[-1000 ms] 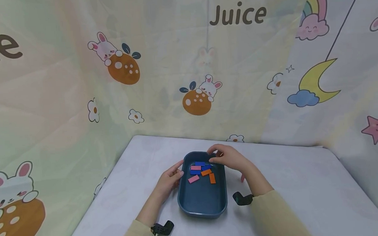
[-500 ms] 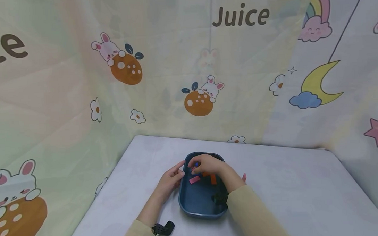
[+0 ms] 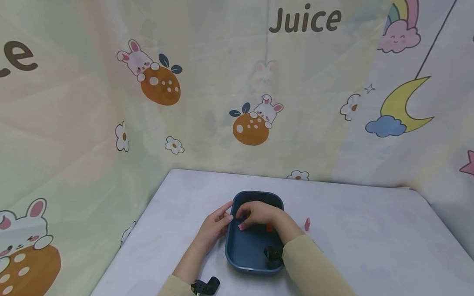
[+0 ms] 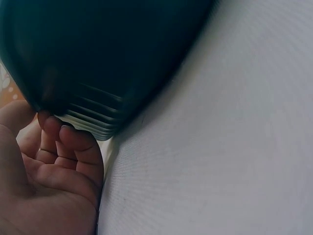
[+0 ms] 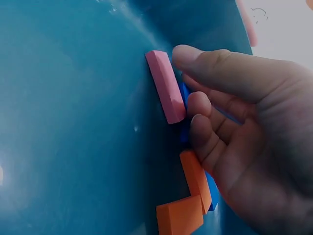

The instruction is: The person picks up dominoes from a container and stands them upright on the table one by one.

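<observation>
A dark blue plastic tray (image 3: 255, 271) with upright walls stands on the table. At its left side my left hand (image 3: 213, 227) grips the rim and wall, thumb at the rim and fingers bent against the ribbed outside (image 4: 93, 115). My right hand (image 3: 259, 213) reaches into the tray over small blocks, its fingers curled. Beside its fingertips lies a pink block (image 5: 165, 87); blue blocks (image 5: 185, 134) show partly behind the fingers. Two orange blocks (image 5: 180, 215) lie nearby, touching each other. Whether the right fingers pinch a block is hidden.
A separate pink piece (image 3: 307, 224) rests on the white table (image 3: 361, 230) right of the tray. Printed fabric (image 3: 203, 79) hangs behind the table and at both sides. Each wrist wears a small black camera (image 3: 205, 286).
My right hand has moved from the tray's far right rim leftward and down onto the blocks, covering most of them. The left hand stays at the tray's side. The view shifts slightly.
</observation>
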`<act>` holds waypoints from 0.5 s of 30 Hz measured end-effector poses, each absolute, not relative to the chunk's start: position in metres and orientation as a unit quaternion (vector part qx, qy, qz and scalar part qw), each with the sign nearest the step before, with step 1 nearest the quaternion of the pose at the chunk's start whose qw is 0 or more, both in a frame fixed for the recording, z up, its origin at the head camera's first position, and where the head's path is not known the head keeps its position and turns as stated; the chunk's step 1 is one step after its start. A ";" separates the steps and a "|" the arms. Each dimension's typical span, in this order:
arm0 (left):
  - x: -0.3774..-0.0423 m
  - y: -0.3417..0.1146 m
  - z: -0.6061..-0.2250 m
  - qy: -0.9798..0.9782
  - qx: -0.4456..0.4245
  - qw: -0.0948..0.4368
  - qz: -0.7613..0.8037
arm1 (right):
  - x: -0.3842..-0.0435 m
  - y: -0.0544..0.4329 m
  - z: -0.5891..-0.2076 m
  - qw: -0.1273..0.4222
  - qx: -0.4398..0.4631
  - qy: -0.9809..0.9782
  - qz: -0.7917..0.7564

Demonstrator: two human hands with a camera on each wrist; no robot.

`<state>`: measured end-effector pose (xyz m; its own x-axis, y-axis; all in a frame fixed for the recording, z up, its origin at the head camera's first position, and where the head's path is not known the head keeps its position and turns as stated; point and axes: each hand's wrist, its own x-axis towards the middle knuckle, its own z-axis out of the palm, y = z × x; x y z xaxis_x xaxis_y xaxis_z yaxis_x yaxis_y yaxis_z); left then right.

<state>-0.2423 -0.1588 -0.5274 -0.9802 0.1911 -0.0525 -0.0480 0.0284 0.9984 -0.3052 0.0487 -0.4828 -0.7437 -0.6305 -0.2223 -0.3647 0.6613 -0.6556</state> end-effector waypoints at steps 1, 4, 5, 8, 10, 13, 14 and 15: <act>-0.242 -0.159 -0.527 0.712 0.050 0.086 0.695 | -0.305 0.048 -0.482 0.216 -0.290 0.887 -0.288; -0.243 -0.159 -0.527 0.711 0.047 0.088 0.696 | -0.305 0.048 -0.481 0.202 -0.313 0.891 -0.259; -0.243 -0.159 -0.528 0.711 0.048 0.089 0.696 | -0.305 0.047 -0.481 0.199 -0.317 0.892 -0.253; -0.244 -0.159 -0.528 0.708 0.049 0.089 0.699 | -0.304 0.046 -0.480 0.194 -0.321 0.895 -0.240; -0.245 -0.159 -0.530 0.705 0.050 0.090 0.702 | -0.304 0.046 -0.481 0.191 -0.324 0.898 -0.228; -0.246 -0.159 -0.532 0.702 0.049 0.089 0.705 | -0.303 0.045 -0.483 0.186 -0.331 0.902 -0.208; -0.246 -0.159 -0.533 0.701 0.049 0.089 0.706 | -0.303 0.044 -0.483 0.186 -0.331 0.903 -0.203; -0.245 -0.159 -0.530 0.700 0.048 0.090 0.707 | -0.303 0.044 -0.482 0.186 -0.331 0.904 -0.199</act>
<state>-0.2453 -0.1586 -0.5303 -0.9790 0.1953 -0.0584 -0.0602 -0.0031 0.9982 -0.3027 0.0442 -0.4823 -0.7119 -0.6718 -0.2046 -0.5239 0.7020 -0.4823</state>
